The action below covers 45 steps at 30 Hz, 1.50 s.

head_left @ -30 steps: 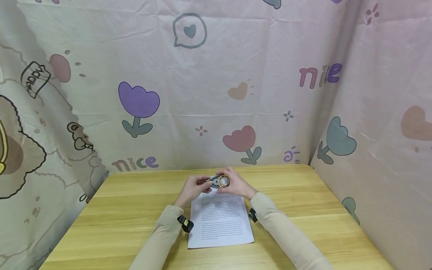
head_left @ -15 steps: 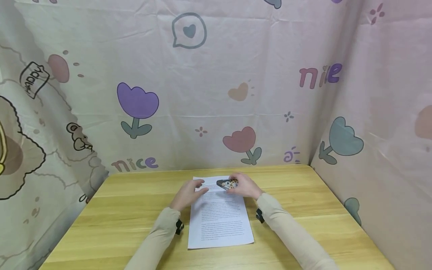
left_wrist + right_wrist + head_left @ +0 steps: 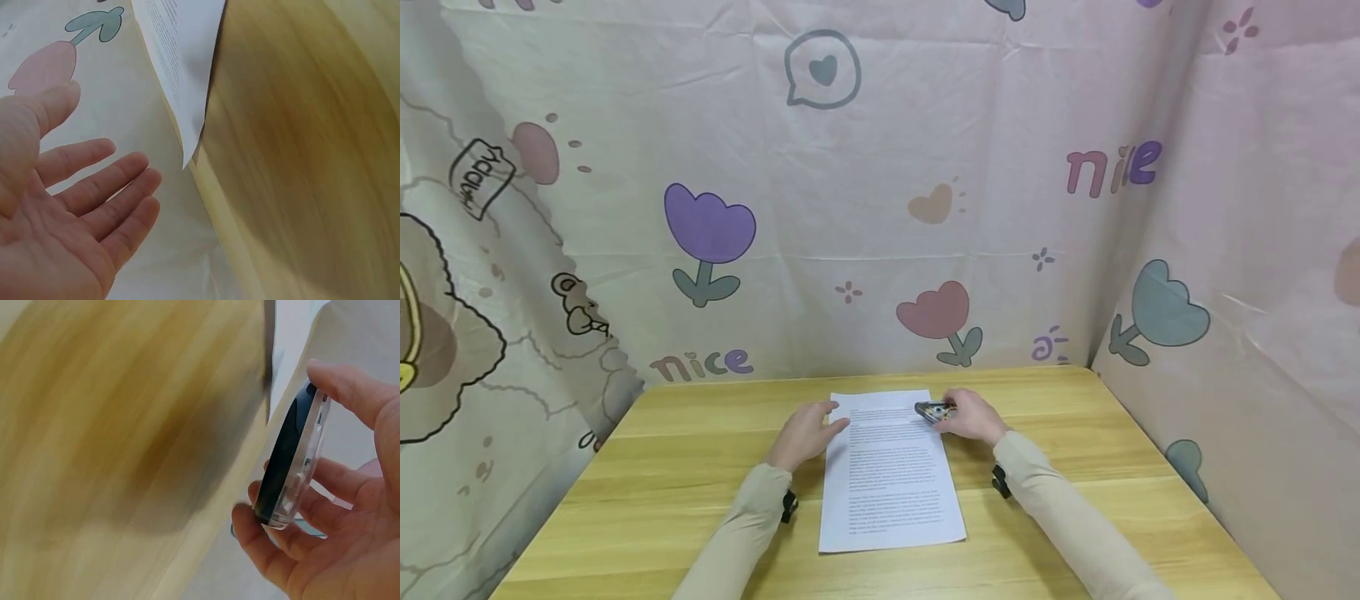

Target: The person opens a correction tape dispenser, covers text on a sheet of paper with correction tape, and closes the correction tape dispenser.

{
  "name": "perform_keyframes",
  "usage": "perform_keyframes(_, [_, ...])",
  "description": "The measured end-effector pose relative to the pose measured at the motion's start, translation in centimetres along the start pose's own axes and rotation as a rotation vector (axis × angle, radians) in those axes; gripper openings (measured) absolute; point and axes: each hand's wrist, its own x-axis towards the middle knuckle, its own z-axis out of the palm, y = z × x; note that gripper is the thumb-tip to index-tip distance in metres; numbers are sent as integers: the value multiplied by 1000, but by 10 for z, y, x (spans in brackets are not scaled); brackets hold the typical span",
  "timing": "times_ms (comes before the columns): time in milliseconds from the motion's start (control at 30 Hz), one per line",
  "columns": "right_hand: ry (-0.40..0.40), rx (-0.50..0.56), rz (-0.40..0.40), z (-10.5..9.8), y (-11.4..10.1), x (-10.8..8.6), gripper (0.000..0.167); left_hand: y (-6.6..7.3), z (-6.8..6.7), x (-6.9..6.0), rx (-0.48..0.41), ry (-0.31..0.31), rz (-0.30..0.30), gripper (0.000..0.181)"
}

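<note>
A correction tape [image 3: 931, 410], teardrop-shaped with a clear case and wheels inside, is in my right hand [image 3: 973, 417] above the paper's far right edge. In the right wrist view the correction tape [image 3: 292, 456] shows edge-on, one side dark, the other clear. My right thumb presses one end and the fingers curl around the other. My left hand [image 3: 802, 435] hovers at the paper's upper left edge with nothing in it; in the left wrist view its fingers [image 3: 119, 215] are spread and relaxed. The printed sheet of paper [image 3: 891, 475] lies flat on the table.
The wooden table [image 3: 692, 483] extends on both sides of the sheet. A patterned cloth [image 3: 820, 183] hangs behind it and along both sides. Dark wrist cameras sit on both sleeves.
Both hands were together on the correction tape. The left hand let go and drew away left; the right hand carried the tape to the right, uncovering the top of the sheet.
</note>
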Motion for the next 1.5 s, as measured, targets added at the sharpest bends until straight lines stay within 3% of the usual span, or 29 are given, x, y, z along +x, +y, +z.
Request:
perform_keyframes(167, [10,-72,82,-7,16,-5,56,-2,-1,-2,15,-28,-26,49])
perform_keyframes(367, [15,-68,144,-21,40,-14,55,-6,-3,-3,15,-63,-50,49])
perform_keyframes(733, [42,-104,170,-36,75,-28,53,-15,-4,-5,21,-88,-72,47])
perform_keyframes(1033, [6,-131,234,-41,84,-32,48,-22,-4,-8,22,-77,-80,50])
perform_keyframes(1367, [-33,-145,252,-46,76,-34,40,-26,-5,-9,4,-76,-79,53])
perform_keyframes(1500, [-20,-149,247,-45,72,-35,50,-27,-4,-10,-3,-58,-72,55])
